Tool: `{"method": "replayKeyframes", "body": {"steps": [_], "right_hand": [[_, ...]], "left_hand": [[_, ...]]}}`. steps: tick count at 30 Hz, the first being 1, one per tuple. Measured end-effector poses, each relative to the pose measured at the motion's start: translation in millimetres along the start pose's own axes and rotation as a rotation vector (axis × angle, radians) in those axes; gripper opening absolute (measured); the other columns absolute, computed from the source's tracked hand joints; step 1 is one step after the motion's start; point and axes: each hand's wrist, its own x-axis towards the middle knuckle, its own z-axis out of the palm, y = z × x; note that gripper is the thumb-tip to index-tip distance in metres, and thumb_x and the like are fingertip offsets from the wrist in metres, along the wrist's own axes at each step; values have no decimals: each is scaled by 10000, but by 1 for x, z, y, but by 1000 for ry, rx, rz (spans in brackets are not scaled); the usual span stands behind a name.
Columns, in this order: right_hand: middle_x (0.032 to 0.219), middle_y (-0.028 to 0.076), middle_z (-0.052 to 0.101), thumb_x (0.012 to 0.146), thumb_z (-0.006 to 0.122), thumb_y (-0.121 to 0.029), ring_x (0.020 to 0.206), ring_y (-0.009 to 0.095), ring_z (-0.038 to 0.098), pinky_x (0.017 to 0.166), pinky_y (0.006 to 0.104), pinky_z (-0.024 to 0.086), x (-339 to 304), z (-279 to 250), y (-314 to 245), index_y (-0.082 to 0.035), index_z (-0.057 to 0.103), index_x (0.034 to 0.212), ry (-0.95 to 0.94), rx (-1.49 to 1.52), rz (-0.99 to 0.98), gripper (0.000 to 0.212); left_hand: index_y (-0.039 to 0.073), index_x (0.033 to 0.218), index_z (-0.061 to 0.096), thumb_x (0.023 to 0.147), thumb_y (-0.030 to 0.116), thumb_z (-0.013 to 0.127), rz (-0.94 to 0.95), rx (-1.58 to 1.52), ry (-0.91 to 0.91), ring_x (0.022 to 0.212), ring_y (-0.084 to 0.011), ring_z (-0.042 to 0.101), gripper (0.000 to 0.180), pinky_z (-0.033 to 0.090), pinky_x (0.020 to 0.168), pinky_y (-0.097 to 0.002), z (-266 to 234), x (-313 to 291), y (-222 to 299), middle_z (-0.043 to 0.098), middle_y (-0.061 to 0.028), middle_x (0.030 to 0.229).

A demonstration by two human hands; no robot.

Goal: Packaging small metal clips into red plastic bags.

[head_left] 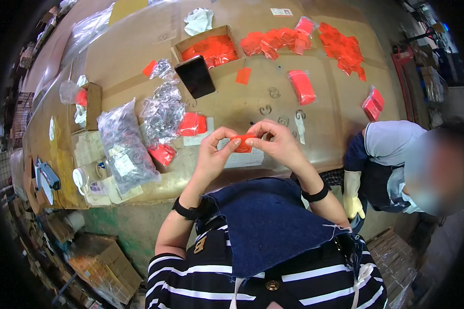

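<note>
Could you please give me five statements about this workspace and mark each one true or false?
1. The left hand and right hand hold one small orange piece. True.
2. The plastic bag lies to the right of both hands. False: it lies to their left.
3. The open cardboard box holds red-orange items. True.
4. The nearby person wears a black glove. False: the glove is pale yellow.
5. The black phone is beside the box. True.

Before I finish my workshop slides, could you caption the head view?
Left hand and right hand pinch a small orange-red piece above a broad brown table.
</note>
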Motion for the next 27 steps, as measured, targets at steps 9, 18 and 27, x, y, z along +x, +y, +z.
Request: {"method": "replayKeyframes", "body": {"steps": [9, 18, 27], "right_hand": [[777, 26, 607, 860, 665, -110, 706, 103, 566, 631, 264, 457, 1, 30, 45, -23, 659, 870, -138, 65, -13, 87], [864, 15, 686, 954, 584, -286, 699, 80, 615, 652, 231, 498, 117, -23, -19, -36, 658, 1094, 177, 471, 109, 296], [825, 34, 701, 919, 600, -218, 710, 90, 623, 632, 260, 502, 99, 41, 54, -27, 696, 1038, -114, 158, 174, 245]], "left_hand": [[13, 969, 645, 868, 104, 670, 14, 350, 38, 758, -173, 616, 139, 487, 729, -289, -15, -21, -34, 650, -99, 855], [34, 991, 618, 836, 51, 636, 196, 769, 507, 796, -305, 598, 157, 483, 694, -377, -63, -25, -73, 614, -130, 871], [60, 1047, 567, 794, 113, 628, 180, 1361, 570, 902, -309, 565, 266, 441, 775, -433, -84, 17, -81, 587, -121, 974]]}}
